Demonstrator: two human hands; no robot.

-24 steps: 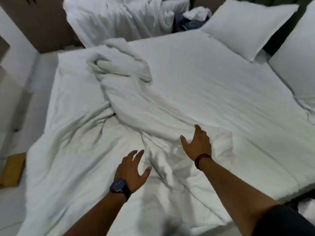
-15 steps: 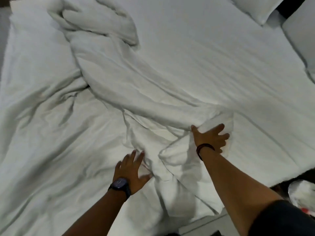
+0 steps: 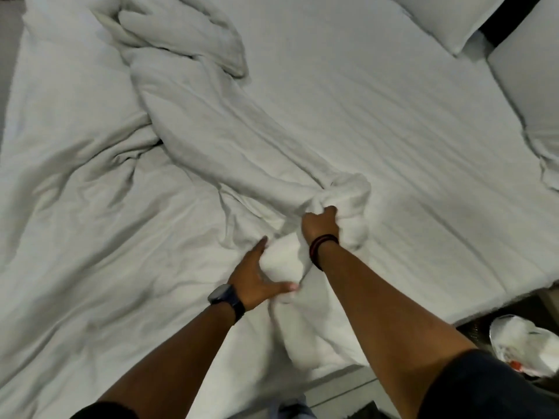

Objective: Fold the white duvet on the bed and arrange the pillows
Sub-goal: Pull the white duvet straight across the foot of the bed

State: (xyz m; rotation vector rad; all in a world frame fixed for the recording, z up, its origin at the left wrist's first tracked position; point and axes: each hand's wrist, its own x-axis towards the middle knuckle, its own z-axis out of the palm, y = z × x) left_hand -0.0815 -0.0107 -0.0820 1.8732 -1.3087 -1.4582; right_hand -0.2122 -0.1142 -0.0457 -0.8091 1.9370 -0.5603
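Note:
A rumpled white duvet (image 3: 187, 122) lies twisted across the left half of the bed (image 3: 378, 95), running from the far left to the near edge. My right hand (image 3: 321, 222), with a dark band on the wrist, grips a bunched corner of the duvet near the middle of the bed. Just below it, my left hand (image 3: 257, 279), wearing a watch, holds a fold of the same duvet, thumb on one side and fingers tucked behind the cloth. Two white pillows (image 3: 444, 16) (image 3: 532, 86) sit at the far right.
The bed's near edge runs along the bottom right, with dark floor beyond it. A white plastic bag (image 3: 523, 349) lies on that floor at the right. A dark gap separates the two pillows.
My right hand went from lying flat on the duvet to clenching a bunch of it. My left hand slid right and took hold of a fold. The camera tilted further down.

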